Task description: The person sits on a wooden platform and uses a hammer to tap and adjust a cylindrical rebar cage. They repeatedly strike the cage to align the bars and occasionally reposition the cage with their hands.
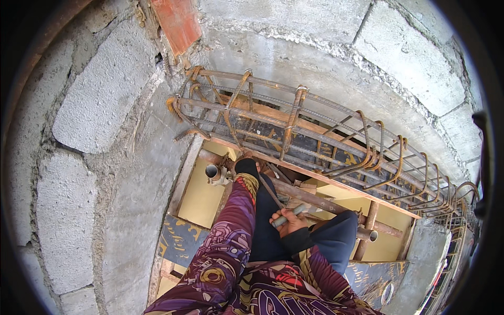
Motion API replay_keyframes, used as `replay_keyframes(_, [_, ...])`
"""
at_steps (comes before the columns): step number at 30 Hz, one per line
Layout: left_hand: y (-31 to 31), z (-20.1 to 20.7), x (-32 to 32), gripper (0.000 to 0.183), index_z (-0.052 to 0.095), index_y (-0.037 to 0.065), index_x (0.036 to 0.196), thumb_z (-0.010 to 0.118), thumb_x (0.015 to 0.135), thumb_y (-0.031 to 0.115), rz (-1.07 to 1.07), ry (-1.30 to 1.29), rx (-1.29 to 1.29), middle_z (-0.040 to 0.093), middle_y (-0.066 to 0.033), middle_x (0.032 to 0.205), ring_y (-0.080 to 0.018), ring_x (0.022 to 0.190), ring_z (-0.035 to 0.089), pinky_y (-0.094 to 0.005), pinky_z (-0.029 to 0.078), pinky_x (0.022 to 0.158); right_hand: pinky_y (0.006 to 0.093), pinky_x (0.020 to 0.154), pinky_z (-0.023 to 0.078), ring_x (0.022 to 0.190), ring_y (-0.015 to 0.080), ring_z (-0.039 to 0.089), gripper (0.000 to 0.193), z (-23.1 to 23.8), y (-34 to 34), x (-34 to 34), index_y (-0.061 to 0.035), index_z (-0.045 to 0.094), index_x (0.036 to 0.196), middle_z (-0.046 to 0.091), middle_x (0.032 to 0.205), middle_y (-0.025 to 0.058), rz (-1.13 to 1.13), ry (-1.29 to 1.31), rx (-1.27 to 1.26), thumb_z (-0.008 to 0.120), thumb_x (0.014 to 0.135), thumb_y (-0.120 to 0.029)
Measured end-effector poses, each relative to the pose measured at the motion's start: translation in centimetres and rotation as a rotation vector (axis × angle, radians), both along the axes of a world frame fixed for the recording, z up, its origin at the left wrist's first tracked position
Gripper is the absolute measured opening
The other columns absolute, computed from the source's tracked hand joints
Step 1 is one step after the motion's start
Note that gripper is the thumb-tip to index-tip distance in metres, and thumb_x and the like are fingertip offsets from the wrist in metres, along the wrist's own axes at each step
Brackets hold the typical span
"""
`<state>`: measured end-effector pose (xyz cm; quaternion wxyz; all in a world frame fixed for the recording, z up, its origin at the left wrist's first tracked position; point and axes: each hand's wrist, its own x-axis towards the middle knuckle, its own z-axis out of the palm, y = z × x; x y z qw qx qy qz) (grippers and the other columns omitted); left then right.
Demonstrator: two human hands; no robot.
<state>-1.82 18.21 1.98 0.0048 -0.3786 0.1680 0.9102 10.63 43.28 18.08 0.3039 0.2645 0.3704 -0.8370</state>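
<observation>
Tool [279,221] with grey handle, wrapped in right hand [291,224], just left of right knee [337,235], near rusty pipe [318,200]. Left hand [247,165] at lower edge of rebar cage [290,124]; grip hidden, can't tell. Block wall [102,92] at left.

One wide fisheye view looks steeply down from the wearer's head — sleeves [223,241] come in at the lower edge, the right hand [287,223] sits fairly near, below centre, the rebar cage [292,123] lies beyond — and block walls [100,89] curve round the rim.
</observation>
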Motion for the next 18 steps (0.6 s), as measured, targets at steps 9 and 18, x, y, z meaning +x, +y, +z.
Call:
replay_keyframes(9, [1.8,0.7,0.3,0.044,0.057,0.009,0.08,0.044,0.099,0.047,0.211,0.05,-0.145,0.061,-0.0102,0.067,-0.0244,0.047,0.05,-0.0382,0.041,0.042,0.0346,0.06,0.05,0.071,0.0178,0.064,0.026,1.5,0.8,-0.5,-0.0001,0.05,0.1,0.062,0.083,0.009,0.468,1.275,1.167,0.069,0.083,-0.005])
replay_keyframes(18, [-0.5,-0.1,1.9,0.022,0.05,0.005,0.077,0.054,0.093,0.02,-0.137,0.681,0.374,0.064,-0.0127,0.085,-0.0335,0.062,0.059,-0.0516,0.047,0.057,0.0324,0.064,0.054,0.064,0.0169,0.059,0.035,-0.1,-0.1,-2.4,0.0086,0.055,0.117,0.061,0.088,0.0101,0.393,0.291,0.031,0.062,0.086,-0.006])
